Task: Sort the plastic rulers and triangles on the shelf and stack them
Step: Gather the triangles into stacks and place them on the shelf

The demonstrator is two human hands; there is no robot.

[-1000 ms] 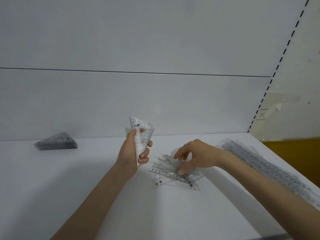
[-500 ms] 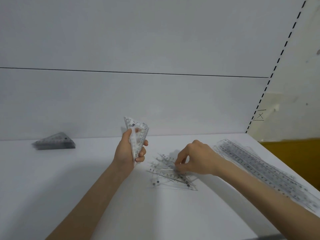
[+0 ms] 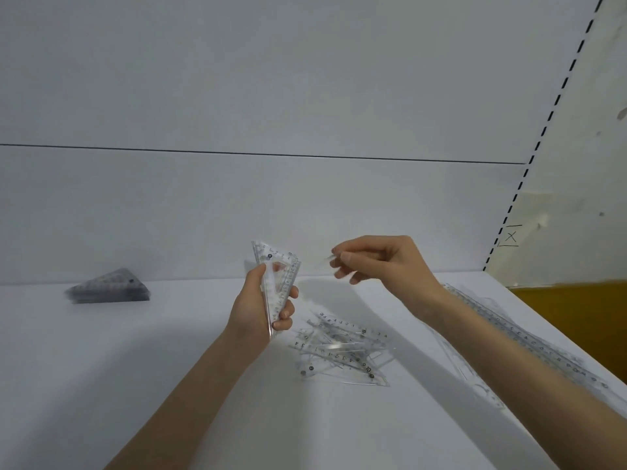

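Triangles stand upright in my left hand, fingers curled round them, above the shelf. My right hand, at its 2 o'clock, pinches a blurred clear piece. A loose pile lies at 5 o'clock, a stack at 9, rulers at 3.

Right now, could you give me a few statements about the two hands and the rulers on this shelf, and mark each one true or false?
1. The left hand grips clear triangles, held upright. True.
2. The right hand lies flat on the loose pile. False: it is up in the air, its fingers pinching a thin clear piece.
3. A stack of triangles lies at the far left of the shelf. True.
4. The long rulers lie left of the loose pile. False: they lie to its right.
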